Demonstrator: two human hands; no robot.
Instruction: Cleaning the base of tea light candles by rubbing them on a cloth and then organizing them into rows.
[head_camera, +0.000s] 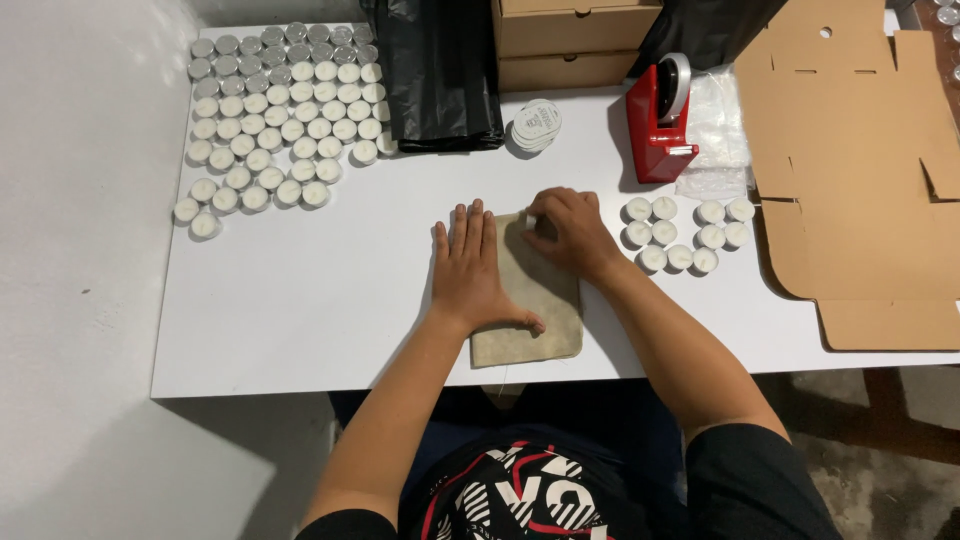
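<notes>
Near the front edge of the white table (300, 320), roughly midway along it, lies a flat beige cloth pouch (535, 320), long axis running front to back, a loose thread trailing off its near end over the table edge. Left hand (470, 268) rests palm-down on the pouch's left side, fingers extended and together, pointing toward the far edge, thumb spread across the cloth; it presses flat and grasps nothing. Right hand (565, 232) sits at the pouch's far end, fingers curled and pinched at the cloth's top edge; a small white object shows at the fingertips, but whether it is a candle cannot be told. Just right of this hand, a cluster of white tealight candles (685, 235) stands in two loose rows, apart from the pouch. Far-left corner: a large block of tealight candles (285, 110) in close rows, the rearmost ones showing bare metal. Behind the hands, near the far edge, a stack of round white labels (535, 125) lies beside a folded black plastic bag (440, 75). A red tape dispenser (660, 120) stands to the right of the labels, clear plastic bags (715, 130) just beside it. Closed brown cartons (575, 40) are stacked at the far edge. An unfolded cardboard box blank (860, 170) covers the right end of the table.
</notes>
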